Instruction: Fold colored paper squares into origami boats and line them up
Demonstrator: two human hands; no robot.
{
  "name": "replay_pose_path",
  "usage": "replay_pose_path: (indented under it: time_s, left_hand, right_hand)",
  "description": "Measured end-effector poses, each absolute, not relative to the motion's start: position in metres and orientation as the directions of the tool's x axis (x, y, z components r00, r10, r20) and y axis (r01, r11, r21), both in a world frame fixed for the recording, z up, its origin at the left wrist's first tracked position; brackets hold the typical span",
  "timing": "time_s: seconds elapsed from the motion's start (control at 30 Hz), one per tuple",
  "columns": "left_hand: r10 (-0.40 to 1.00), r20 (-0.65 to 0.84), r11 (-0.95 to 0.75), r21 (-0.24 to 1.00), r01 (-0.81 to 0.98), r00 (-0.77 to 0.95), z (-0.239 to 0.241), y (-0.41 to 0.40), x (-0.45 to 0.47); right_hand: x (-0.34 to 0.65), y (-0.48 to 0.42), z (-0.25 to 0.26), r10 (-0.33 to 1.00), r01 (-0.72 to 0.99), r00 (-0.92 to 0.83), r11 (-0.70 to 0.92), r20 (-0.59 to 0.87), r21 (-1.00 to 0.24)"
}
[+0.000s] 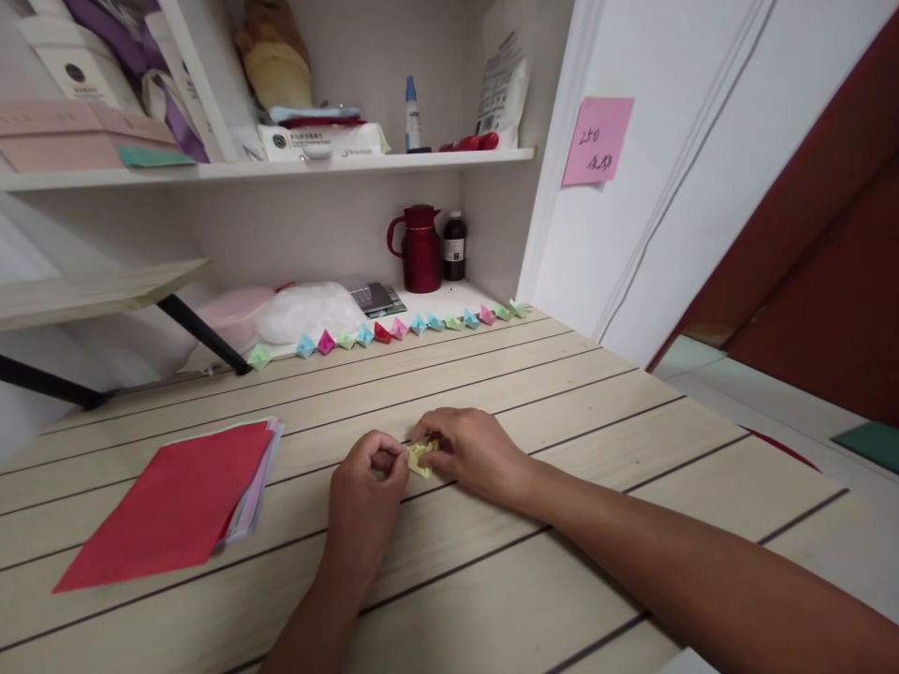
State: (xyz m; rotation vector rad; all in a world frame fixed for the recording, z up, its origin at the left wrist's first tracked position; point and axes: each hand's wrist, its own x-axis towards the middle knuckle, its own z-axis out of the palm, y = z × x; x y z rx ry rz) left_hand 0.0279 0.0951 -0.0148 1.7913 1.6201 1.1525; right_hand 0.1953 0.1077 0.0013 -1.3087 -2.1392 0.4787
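Wooden table bears a red-topped paper stack.

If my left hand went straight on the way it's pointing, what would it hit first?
Past the left hand, bare table, then probably the row of folded paper shapes; depth unclear.

The folded paper piece is small and pale yellow-green, creased into a compact shape with a few pointed corners. It sits low over the wooden table, near its middle. The fingertips of the left hand and the right hand pinch it from both sides and hide part of it.
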Motion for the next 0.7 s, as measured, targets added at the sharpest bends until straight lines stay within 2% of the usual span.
replay_pose_path:
  time_s: [0.47,0.7]
  left_hand:
    - [0.957,0.29,-0.211,0.766,0.607,-0.034,-0.0137,0.0931,0.0277]
    - [0.97,0.235,-0.155,0.784,0.601,-0.057,-0.0124,0.0928,0.0278]
  right_hand:
    - [0.1939,0.1093,-0.0022,0.87,0.629,-0.387,0.491,0.305,-0.603]
    - [0.1938,0.1095,-0.0028,0.865,0.633,-0.392,0.5,0.312,-0.591]
